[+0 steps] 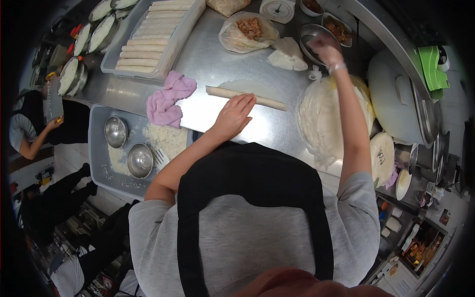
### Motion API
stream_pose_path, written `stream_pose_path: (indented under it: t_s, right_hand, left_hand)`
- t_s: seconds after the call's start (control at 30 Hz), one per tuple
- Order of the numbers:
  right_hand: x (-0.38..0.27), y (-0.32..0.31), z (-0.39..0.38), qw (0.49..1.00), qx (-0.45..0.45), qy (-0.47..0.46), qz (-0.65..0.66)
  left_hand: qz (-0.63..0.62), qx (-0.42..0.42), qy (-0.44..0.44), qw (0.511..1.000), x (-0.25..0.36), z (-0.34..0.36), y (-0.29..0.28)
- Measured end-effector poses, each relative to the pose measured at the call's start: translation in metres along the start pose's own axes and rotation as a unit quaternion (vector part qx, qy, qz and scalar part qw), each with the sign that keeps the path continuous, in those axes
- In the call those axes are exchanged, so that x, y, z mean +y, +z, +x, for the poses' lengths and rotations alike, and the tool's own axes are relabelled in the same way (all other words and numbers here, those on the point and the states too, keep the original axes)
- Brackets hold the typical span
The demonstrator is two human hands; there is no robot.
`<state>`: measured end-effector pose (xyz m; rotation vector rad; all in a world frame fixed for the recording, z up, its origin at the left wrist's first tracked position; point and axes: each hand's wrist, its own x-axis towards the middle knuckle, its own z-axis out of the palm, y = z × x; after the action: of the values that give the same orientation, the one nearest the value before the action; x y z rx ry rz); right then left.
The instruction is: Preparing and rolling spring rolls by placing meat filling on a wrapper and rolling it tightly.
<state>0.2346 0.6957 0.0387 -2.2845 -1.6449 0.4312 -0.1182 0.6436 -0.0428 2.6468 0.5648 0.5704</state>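
Resting palm-down on a pale dough roll point(271, 102), my left hand point(232, 117) lies flat, fingers nearly straight, not wrapped round it. The roll sits mid-table, left of the stacked wrappers point(319, 121). My right hand point(326, 48) (blurred, its grasp I cannot tell) is at the far-right metal bowl point(308, 35).

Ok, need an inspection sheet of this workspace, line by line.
Surface: shiny steel table.
Job's things: long pale dough roll; round wrapper stack in clear plastic; steel bowl; orange-brown filling in an open plastic bag; plastic bin of similar rolls.
Clutter: pink cloth; dial scale.
Hands: left hand, fingers laid across the dough roll; right hand blurred at the steel bowl, grip unclear.
Cables: nothing seen.
Surroundings: grey tub with two metal bowls and white shreds; co-worker at left.
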Motion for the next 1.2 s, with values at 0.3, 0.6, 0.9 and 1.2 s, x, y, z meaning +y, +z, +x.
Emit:
stream_pose_path:
  t_s: [0.3, 0.6, 0.9, 1.2]
  right_hand:
    - [0.08, 0.025, 0.07, 0.967, -0.026, 0.049, -0.249]
    - [0.008, 0.006, 0.013, 0.978, -0.157, -0.017, 0.135]
    - [-0.054, 0.101, -0.042, 0.964, -0.224, -0.144, -0.015]
    - [-0.065, 0.118, -0.029, 0.972, -0.165, -0.162, -0.053]
  left_hand:
    - [-0.007, -0.003, -0.015, 1.0, 0.008, 0.0, -0.001]
    - [0.027, -0.036, -0.076, 0.996, 0.009, -0.017, 0.009]
    - [0.032, -0.045, -0.075, 0.996, 0.008, -0.017, 0.011]
    - [0.034, -0.05, -0.081, 0.995, 0.01, -0.017, 0.01]
